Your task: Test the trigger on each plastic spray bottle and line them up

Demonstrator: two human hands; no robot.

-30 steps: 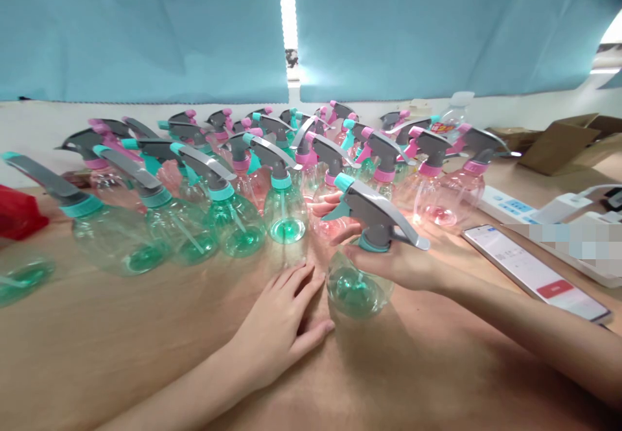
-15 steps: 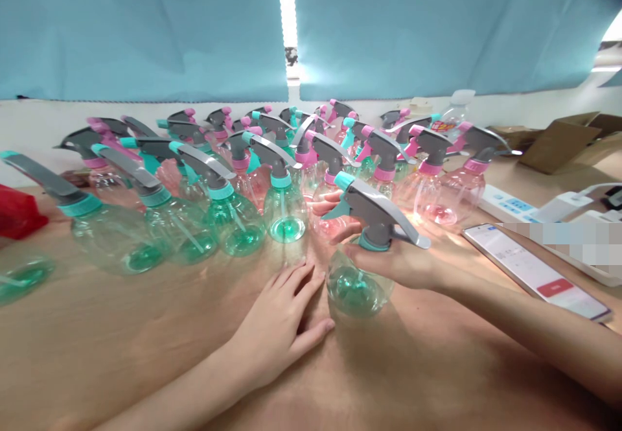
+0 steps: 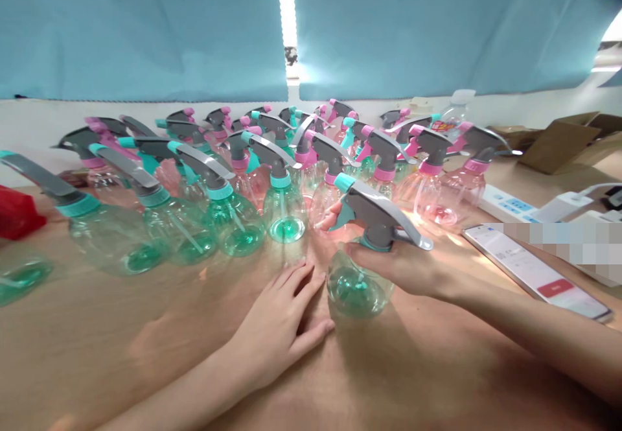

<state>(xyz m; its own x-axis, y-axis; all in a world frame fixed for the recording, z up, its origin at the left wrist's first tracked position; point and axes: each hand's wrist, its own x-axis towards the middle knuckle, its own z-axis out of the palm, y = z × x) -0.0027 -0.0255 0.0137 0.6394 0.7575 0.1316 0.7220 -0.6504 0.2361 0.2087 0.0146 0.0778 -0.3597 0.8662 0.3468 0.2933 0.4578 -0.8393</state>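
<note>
A green spray bottle (image 3: pixel 359 285) with a grey and teal trigger head stands upright on the wooden table (image 3: pixel 184 347), right of centre. My right hand (image 3: pixel 393 262) is wrapped round its neck, the thumb on the near side and fingers partly hidden behind the head. Flat on the table to the left of this bottle lies my left hand (image 3: pixel 284 311), fingers spread and holding nothing. Behind my hands, a green bottle (image 3: pixel 286 214) with a teal collar stands nearest to the left fingertips. Beside it is a pink bottle (image 3: pixel 325 201), partly hidden by my right fingers.
Several green and pink spray bottles stand in rows across the back. On the right are a phone (image 3: pixel 539 272), a power strip (image 3: pixel 510 204) and an open cardboard box (image 3: pixel 558 142). A red item (image 3: pixel 19 212) lies at the left edge. A blue curtain (image 3: pixel 146 29) hangs behind.
The fingers of my right hand have drawn in towards the bottle's trigger and neck. The bottle's head has shifted very slightly; my left hand stays in place.
</note>
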